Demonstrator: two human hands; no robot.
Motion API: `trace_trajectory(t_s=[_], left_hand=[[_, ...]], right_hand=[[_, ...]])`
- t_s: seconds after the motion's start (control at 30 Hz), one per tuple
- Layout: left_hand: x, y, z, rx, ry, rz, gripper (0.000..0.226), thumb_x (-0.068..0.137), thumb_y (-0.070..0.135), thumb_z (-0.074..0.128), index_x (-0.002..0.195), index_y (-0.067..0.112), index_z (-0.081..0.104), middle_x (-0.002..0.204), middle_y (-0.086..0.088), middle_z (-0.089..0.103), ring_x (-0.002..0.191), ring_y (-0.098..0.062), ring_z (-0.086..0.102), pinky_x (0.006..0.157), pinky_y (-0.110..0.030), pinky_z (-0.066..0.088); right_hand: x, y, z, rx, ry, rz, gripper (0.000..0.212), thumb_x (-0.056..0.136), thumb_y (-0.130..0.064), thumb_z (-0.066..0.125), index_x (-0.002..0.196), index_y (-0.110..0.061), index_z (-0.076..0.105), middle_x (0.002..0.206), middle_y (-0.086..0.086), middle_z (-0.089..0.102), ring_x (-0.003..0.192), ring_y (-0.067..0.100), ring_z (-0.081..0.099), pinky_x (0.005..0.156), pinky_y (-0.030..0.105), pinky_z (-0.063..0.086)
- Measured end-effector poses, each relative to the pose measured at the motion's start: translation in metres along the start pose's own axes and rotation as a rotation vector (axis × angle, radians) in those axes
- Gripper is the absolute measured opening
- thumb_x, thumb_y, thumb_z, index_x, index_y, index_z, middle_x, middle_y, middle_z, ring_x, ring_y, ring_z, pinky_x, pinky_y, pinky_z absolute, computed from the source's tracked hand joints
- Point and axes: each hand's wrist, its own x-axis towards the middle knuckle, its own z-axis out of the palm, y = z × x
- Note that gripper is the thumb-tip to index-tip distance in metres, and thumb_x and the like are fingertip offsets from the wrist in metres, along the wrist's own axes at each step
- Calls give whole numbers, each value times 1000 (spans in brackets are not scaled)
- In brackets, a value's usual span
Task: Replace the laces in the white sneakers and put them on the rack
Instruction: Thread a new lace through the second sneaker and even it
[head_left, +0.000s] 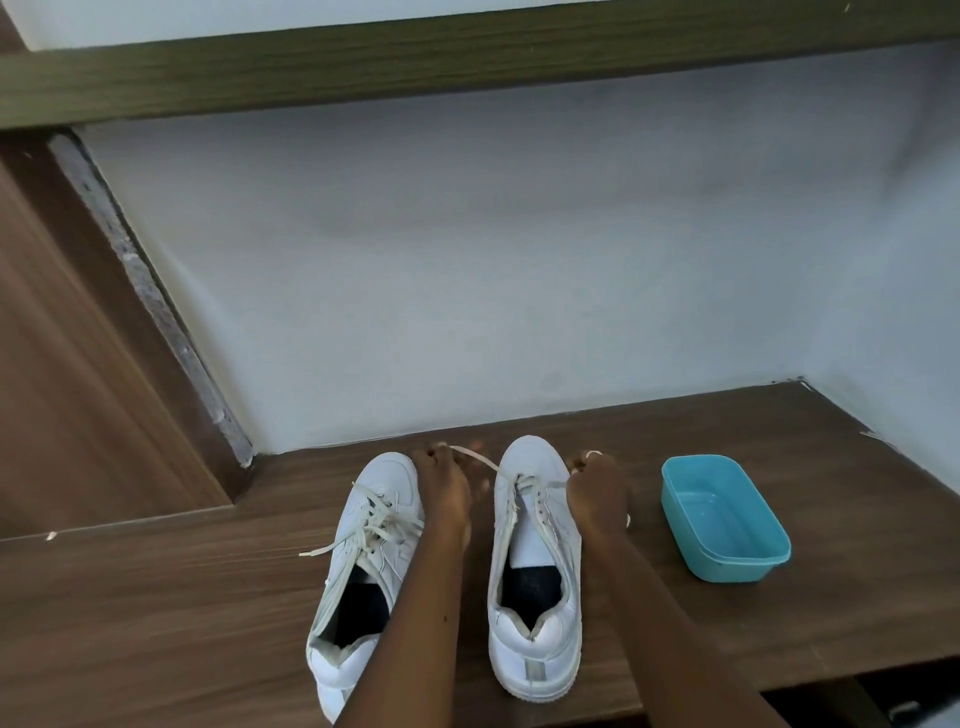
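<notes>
At the far left a brown wooden panel (62, 364) stands against the white wall (519, 260); the 2 white sneakers sit side by side on the wooden desk (156, 623), toes toward the wall, heels toward the person. The left sneaker (363, 566) is fully laced; 1 loose lace end (318, 551) lies on the desk beside it. The left hand (444, 491) is between the 2 shoes, its fingers (428, 460) curled tight on 1 end of the lace (475, 460), which runs taut across to the eyelets near the toe of the right sneaker (535, 571); that shoe is laced only there, its tongue bare further back. The right hand (595, 491) is just right of this shoe's toe, its fingers (579, 465) closed on the lace's other end; a small white loop shows above the knuckles. Further right, apart from the shoes, a blue plastic tub (737, 569) stands on the desk.
</notes>
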Motion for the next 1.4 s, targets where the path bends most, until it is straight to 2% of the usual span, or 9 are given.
trace_trajectory(t_s=[0.17, 0.33, 0.4, 0.5, 0.83, 0.93, 1.07, 1.27, 1.4], left_hand=[[-5, 16, -2, -71, 48, 171, 11, 101, 14, 29, 100, 16, 40, 74, -5, 45, 61, -14, 48, 63, -33, 50], [-4, 0, -4, 752, -112, 284, 35, 96, 19, 49, 131, 17, 47, 98, 4, 58, 88, -12, 56, 81, -5, 39], [-3, -11, -6, 1148, -116, 168, 35, 94, 30, 52, 128, 22, 57, 126, -7, 50, 119, -24, 45, 101, -26, 36], [-8, -13, -4, 1371, -38, 158, 30, 95, 29, 51, 121, 23, 64, 132, -13, 38, 124, -29, 37, 103, -38, 35], [-6, 13, -9, 601, 304, 275, 21, 93, 13, 55, 101, 15, 74, 113, -9, 52, 107, -20, 50, 96, -38, 32], [-17, 26, -3, 293, 306, 280, 23, 89, 4, 54, 99, 9, 74, 97, -1, 60, 91, -11, 53, 82, -22, 36], [-20, 38, 3, -107, 243, 126, 21, 93, 7, 49, 92, 11, 70, 76, -1, 50, 62, -11, 43, 63, -30, 48], [-29, 50, 12, -338, 107, -59, 25, 98, 8, 43, 105, 3, 66, 47, 6, 26, 41, -6, 29, 67, -35, 47], [-37, 76, 17, -437, 105, -39, 25, 95, 3, 44, 107, -1, 66, 54, 3, 22, 48, -10, 24, 77, -41, 49]], right_hand=[[-7, -4, -9, -42, -3, -11, 21, 92, -22, 58, 103, -5, 64, 109, 8, 65, 103, 24, 61, 75, 29, 42], [-17, -6, 7, -75, -175, -34, 29, 83, -35, 69, 83, -8, 57, 92, 9, 60, 85, 23, 60, 65, 29, 40], [-19, -6, 13, -92, -193, -38, 28, 85, -29, 63, 70, -13, 47, 86, 9, 55, 78, 20, 54, 64, 30, 40], [-24, -8, 13, -87, -185, -20, 30, 86, -34, 60, 73, -11, 45, 86, 10, 54, 83, 23, 57, 65, 29, 38], [-40, -10, 22, -275, -112, -141, 40, 99, -40, 41, 112, -8, 60, 123, 11, 52, 117, 24, 48, 92, 31, 42], [-40, -7, 28, -322, -100, -147, 43, 100, -43, 34, 108, -9, 61, 122, 12, 56, 117, 24, 47, 95, 30, 37], [-42, -4, 34, -336, -97, -112, 44, 101, -40, 33, 113, -8, 61, 129, 12, 50, 122, 24, 42, 97, 30, 36], [-47, -1, 36, -356, -80, -90, 48, 100, -43, 32, 123, -8, 56, 136, 11, 37, 124, 27, 38, 100, 32, 34], [-49, 1, 44, -444, -48, -101, 44, 100, -40, 31, 118, -11, 59, 134, 11, 42, 120, 26, 40, 94, 32, 33]])
